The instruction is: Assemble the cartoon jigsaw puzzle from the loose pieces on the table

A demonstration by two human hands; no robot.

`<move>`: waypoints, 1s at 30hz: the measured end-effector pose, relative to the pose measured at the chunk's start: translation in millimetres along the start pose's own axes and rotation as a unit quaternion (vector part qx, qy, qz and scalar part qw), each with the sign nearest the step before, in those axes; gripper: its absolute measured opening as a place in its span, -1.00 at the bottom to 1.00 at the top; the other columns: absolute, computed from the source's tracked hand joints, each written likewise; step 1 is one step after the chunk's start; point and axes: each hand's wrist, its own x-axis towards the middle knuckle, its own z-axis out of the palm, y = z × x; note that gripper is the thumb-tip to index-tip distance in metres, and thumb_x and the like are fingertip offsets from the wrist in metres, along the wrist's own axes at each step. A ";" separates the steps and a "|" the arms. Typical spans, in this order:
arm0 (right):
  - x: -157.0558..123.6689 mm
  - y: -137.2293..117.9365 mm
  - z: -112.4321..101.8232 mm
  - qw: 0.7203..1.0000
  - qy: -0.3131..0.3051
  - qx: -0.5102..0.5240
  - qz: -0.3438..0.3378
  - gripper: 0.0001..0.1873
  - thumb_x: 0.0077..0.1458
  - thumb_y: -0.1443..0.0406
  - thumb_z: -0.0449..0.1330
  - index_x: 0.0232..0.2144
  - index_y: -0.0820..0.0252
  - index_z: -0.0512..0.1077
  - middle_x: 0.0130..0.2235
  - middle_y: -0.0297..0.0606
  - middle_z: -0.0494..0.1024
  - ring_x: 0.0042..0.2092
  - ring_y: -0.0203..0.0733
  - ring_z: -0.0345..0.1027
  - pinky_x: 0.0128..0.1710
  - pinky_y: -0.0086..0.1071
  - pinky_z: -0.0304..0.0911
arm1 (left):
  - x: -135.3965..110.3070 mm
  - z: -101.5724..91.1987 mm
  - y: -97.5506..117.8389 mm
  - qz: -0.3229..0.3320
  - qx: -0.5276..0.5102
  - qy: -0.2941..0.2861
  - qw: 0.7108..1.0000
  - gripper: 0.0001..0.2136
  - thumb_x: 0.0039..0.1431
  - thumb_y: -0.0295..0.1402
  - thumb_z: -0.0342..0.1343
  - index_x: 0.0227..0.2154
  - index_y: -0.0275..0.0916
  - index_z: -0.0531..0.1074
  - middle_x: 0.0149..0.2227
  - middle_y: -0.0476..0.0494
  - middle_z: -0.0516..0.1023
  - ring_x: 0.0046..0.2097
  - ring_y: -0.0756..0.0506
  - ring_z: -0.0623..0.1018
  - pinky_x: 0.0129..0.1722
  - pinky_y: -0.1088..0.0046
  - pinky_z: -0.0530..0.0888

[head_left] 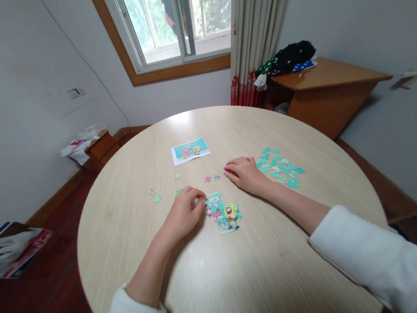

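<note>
Item: puzzle (224, 214), part-built, lying flat on the round, pale wood surface (274, 274), before us and between our forearms. Figures upright to our eye, heads toward the window (181, 19), feet toward us. Outline irregular; we read the long axis as running away from us, its far end leaning slightly left.

Left hand (186, 211): at the puzzle's left edge, fingers loosely curled, thumb near the forefinger; we cannot tell whether they hold anything.

Right hand (246, 176): beyond the puzzle, palm down, thumb and fingertips gathered at a pink piece (226, 172); pinched or merely touched, we cannot tell.

Loose: two pieces (207, 178) in a row left of the pink one; a few more scattered about our left hand; a turquoise heap (279, 168) right of our right hand.

Also: one picture card (192, 150), farther off, long axis left to right, right end angled slightly away, figures upright to us.
</note>
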 end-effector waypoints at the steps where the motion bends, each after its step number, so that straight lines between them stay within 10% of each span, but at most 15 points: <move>1: -0.1 0.1 0.0 1.000 -0.002 -0.002 0.000 -0.78 0.25 0.30 0.11 -0.19 0.23 0.55 -0.05 -0.07 0.60 0.02 -0.04 0.36 0.00 -0.15 -0.02 | 0.0 0.4 -0.7 -0.001 0.001 0.000 1.000 -0.85 0.20 -0.47 0.01 -0.31 -0.28 0.49 -0.26 -0.16 0.48 -0.26 -0.07 0.47 -0.16 0.32 0.41; 30: -2.9 -10.5 -19.0 0.996 -0.068 -0.054 -0.009 -0.78 0.24 0.33 0.13 -0.20 0.23 0.58 -0.09 -0.08 0.60 -0.05 -0.06 0.44 -0.05 -0.23 0.15 | -2.7 -3.3 -1.1 0.081 0.007 -0.108 0.991 -0.82 0.16 -0.43 0.13 -0.21 -0.18 0.57 -0.04 -0.14 0.61 -0.03 -0.17 0.49 0.07 0.14 0.36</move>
